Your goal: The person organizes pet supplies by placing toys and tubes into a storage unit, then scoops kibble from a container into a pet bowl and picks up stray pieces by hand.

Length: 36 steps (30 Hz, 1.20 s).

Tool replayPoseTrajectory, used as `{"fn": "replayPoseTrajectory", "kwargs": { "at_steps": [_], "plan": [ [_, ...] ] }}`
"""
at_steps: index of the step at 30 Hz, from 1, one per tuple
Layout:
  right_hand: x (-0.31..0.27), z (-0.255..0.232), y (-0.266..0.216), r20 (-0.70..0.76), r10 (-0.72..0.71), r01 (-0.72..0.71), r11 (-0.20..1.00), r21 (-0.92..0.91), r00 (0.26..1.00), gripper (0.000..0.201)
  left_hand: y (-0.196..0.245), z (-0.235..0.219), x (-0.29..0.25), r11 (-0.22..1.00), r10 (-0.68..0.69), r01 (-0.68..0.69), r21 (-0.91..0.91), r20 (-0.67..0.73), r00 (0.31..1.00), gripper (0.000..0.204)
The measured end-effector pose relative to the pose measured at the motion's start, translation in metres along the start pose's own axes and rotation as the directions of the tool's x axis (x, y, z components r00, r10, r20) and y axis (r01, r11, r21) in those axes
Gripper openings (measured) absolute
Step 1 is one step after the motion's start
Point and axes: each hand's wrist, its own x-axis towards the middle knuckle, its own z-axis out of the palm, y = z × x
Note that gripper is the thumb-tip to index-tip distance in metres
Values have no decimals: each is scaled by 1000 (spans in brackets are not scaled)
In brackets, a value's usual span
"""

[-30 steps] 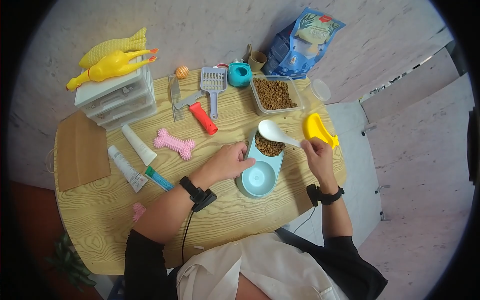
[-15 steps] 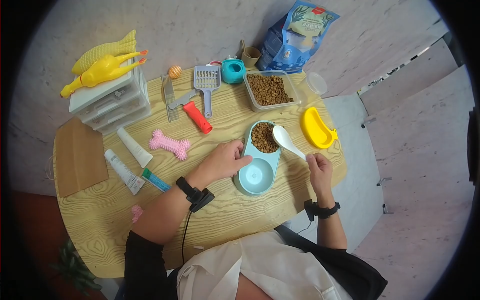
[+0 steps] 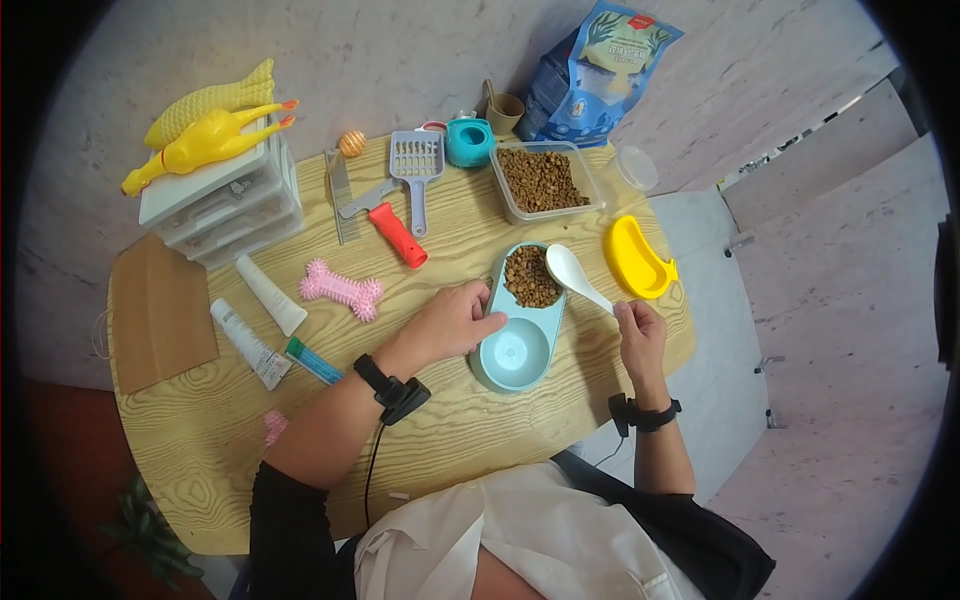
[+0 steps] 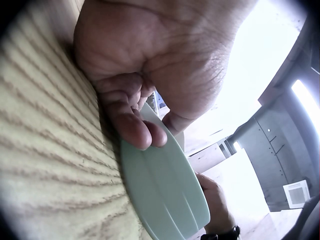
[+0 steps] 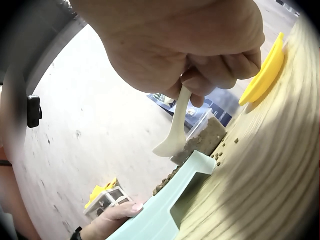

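Note:
A pale blue double bowl (image 3: 513, 358) stands on the table, brown kibble (image 3: 531, 277) filling its far compartment while the near one is bare. My left hand (image 3: 457, 320) grips its left side, thumb over the rim; in the left wrist view the fingers (image 4: 135, 131) press the bowl's side wall (image 4: 165, 185). Between thumb and fingers my right hand (image 3: 643, 340) pinches the handle of a white spoon (image 3: 570, 268), whose head hangs at the right edge of the kibble compartment. The right wrist view shows the spoon (image 5: 175, 132) above the bowl (image 5: 155, 210), a few loose pieces beside it.
Behind the bowl are a tub of kibble (image 3: 542, 180), a clear round container (image 3: 631, 172) and a blue bag (image 3: 598, 80). A yellow dish (image 3: 638, 262) lies right. Leftward lie a red-handled tool (image 3: 398, 236), a litter scoop (image 3: 418, 165), a pink bone (image 3: 342, 289) and tubes (image 3: 270, 296).
The spoon has moved right, from over the kibble compartment's middle to its right edge, with my right hand shifting slightly the same way. My left hand keeps its grip on the bowl.

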Motion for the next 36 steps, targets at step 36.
{"fn": "replayPoseTrajectory", "kwargs": {
  "at_steps": [36],
  "plan": [
    [6, 8, -15, 19, -64, 66, 995, -76, 998, 28, 3, -1, -3, 1000, -6, 6, 3, 0, 1000, 33]
  ]
}}
